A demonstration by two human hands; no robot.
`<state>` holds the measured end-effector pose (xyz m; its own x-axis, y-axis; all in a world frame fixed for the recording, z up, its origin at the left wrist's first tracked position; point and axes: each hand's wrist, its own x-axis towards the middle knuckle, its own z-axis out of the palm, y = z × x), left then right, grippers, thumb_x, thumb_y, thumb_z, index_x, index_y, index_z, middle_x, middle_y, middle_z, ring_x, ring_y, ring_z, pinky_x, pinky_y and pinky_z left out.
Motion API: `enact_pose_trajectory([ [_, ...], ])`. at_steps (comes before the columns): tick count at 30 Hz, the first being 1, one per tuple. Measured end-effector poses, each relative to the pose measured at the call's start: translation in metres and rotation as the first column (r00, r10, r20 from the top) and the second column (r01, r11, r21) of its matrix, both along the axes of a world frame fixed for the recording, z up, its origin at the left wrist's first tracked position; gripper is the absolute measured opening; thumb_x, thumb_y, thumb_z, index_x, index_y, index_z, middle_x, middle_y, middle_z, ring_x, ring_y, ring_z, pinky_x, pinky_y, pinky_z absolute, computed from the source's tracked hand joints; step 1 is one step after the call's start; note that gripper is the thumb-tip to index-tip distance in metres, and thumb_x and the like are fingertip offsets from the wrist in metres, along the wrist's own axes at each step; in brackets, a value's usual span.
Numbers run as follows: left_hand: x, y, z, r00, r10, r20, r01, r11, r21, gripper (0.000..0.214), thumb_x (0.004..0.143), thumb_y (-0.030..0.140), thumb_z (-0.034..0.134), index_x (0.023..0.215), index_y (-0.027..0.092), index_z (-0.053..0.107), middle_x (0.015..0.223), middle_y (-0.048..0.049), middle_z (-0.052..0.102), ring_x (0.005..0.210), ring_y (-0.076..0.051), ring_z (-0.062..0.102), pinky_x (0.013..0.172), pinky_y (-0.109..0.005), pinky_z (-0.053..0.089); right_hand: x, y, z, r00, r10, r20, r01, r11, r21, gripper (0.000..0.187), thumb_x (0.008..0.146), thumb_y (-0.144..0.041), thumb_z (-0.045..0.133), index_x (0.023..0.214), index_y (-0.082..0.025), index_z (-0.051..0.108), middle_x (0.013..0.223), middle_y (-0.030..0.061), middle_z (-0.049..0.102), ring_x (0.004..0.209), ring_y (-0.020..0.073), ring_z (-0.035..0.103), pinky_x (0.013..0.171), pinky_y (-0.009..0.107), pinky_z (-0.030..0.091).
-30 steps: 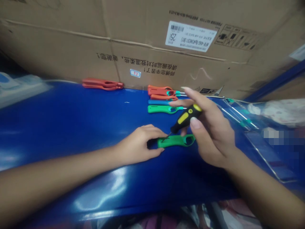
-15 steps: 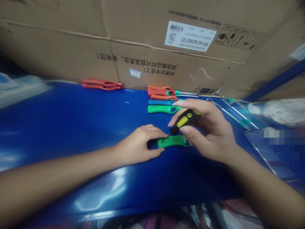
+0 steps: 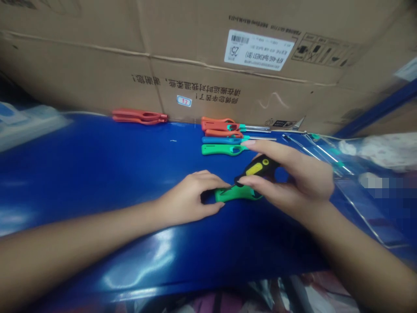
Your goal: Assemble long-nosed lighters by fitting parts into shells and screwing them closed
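A green lighter handle (image 3: 239,194) lies flat on the blue tabletop. Its left end is pinched between the thumb and fingers of my left hand (image 3: 192,198). My right hand (image 3: 293,182) grips a short black and yellow screwdriver (image 3: 256,168), which leans to the right with its thin shaft pointing down at the left part of the green handle. Whether the tip sits in a slot or hole I cannot tell. Behind my right fingers lie a green lighter (image 3: 216,149), a blue lighter (image 3: 218,140) and orange-red lighters (image 3: 216,124) with metal tubes.
Red handle pieces (image 3: 140,116) lie at the back left against a big cardboard box (image 3: 107,65). Thin metal tubes with green ends (image 3: 329,152) lie at the right, near clear plastic bags. A plastic-wrapped package (image 3: 29,124) stands at the left edge of the blue table (image 3: 97,161).
My right hand has shifted slightly right, its fingers more spread, and the screwdriver leans further over. My left hand and the green handle have stayed in place.
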<state>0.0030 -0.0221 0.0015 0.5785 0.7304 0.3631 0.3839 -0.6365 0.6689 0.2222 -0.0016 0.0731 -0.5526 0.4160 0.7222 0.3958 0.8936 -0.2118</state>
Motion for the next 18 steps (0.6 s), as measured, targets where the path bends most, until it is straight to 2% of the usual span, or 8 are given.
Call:
enact_pose_trajectory([
  [2,-0.0002,0.0001,-0.0001,1.0,-0.002,-0.001,0.002,1.0,-0.011,0.034,0.085,0.019,0.071,0.118,0.017,0.069,0.111,-0.0053,0.074,0.102,-0.019,0.067,0.096,-0.034,0.051,0.0002,-0.001,-0.0003,1.0,-0.003,-0.001,0.003,0.999,-0.048,0.044,0.097,-0.033,0.061,0.14,-0.028,0.053,0.115,0.0039,0.074,0.084,0.0182,0.074,0.075,0.03,0.062],
  [4,-0.0008,0.0002,-0.0006,1.0,-0.002,-0.002,0.002,1.0,-0.022,0.034,0.085,0.021,0.072,0.119,0.017,0.069,0.113,-0.0058,0.073,0.104,-0.02,0.066,0.097,-0.035,0.051,0.0,-0.0016,-0.002,0.999,0.046,-0.016,-0.049,0.974,-0.219,0.046,0.104,-0.03,0.045,0.15,-0.029,0.041,0.122,0.005,0.071,0.081,0.016,0.074,0.07,0.029,0.063],
  [6,-0.0014,0.0003,-0.0013,1.0,-0.002,-0.006,0.001,1.0,-0.026,0.035,0.085,0.022,0.072,0.119,0.017,0.069,0.114,-0.006,0.073,0.105,-0.021,0.066,0.097,-0.036,0.051,-0.0003,-0.0007,-0.004,0.994,0.101,-0.048,-0.111,0.93,-0.349,0.046,0.106,-0.027,0.039,0.152,-0.03,0.037,0.125,0.005,0.069,0.078,0.0143,0.073,0.066,0.028,0.062],
  [8,-0.0018,0.0004,-0.0014,1.0,0.001,-0.009,-0.001,1.0,-0.019,0.033,0.085,0.022,0.072,0.117,0.018,0.069,0.113,-0.0054,0.074,0.104,-0.02,0.066,0.096,-0.035,0.051,0.0,0.0014,-0.0052,0.988,0.122,-0.091,-0.146,0.934,-0.327,0.043,0.102,-0.026,0.049,0.145,-0.029,0.046,0.124,0.0049,0.07,0.082,0.0155,0.074,0.066,0.028,0.063],
  [11,-0.0019,0.0007,-0.0012,1.0,-0.007,-0.014,0.007,1.0,-0.001,0.032,0.085,0.018,0.071,0.117,0.018,0.07,0.11,-0.0042,0.074,0.101,-0.019,0.066,0.095,-0.033,0.052,0.0019,0.0039,-0.0046,0.993,0.078,-0.087,-0.085,0.994,-0.072,0.042,0.09,-0.028,0.071,0.131,-0.028,0.061,0.117,0.0047,0.073,0.09,0.0198,0.074,0.076,0.03,0.063],
  [13,-0.0018,0.001,-0.0013,1.0,-0.01,-0.014,0.01,1.0,0.004,0.033,0.085,0.018,0.071,0.118,0.018,0.069,0.11,-0.0038,0.074,0.101,-0.018,0.066,0.094,-0.032,0.052,0.0029,0.0037,-0.0038,0.997,0.052,-0.062,-0.051,0.999,0.017,0.043,0.091,-0.03,0.07,0.133,-0.028,0.06,0.117,0.0051,0.074,0.09,0.02,0.074,0.082,0.032,0.062],
  [16,-0.0019,0.0014,-0.0026,1.0,0.003,-0.003,-0.003,1.0,0.004,0.032,0.085,0.02,0.072,0.117,0.017,0.069,0.111,-0.0042,0.074,0.103,-0.018,0.066,0.095,-0.031,0.053,0.002,0.003,-0.0046,0.994,0.086,-0.067,-0.097,0.979,-0.178,0.044,0.103,-0.028,0.046,0.147,-0.026,0.045,0.125,0.0067,0.07,0.086,0.0163,0.073,0.077,0.03,0.063],
  [18,-0.0021,0.0016,-0.0039,1.0,0.007,-0.006,-0.007,1.0,0.009,0.033,0.085,0.02,0.072,0.118,0.018,0.069,0.11,-0.0039,0.074,0.104,-0.018,0.066,0.095,-0.031,0.053,0.0006,0.0042,-0.0065,0.986,0.132,-0.103,-0.158,0.94,-0.304,0.044,0.105,-0.026,0.04,0.149,-0.024,0.042,0.125,0.0073,0.069,0.084,0.0144,0.073,0.069,0.027,0.063],
])
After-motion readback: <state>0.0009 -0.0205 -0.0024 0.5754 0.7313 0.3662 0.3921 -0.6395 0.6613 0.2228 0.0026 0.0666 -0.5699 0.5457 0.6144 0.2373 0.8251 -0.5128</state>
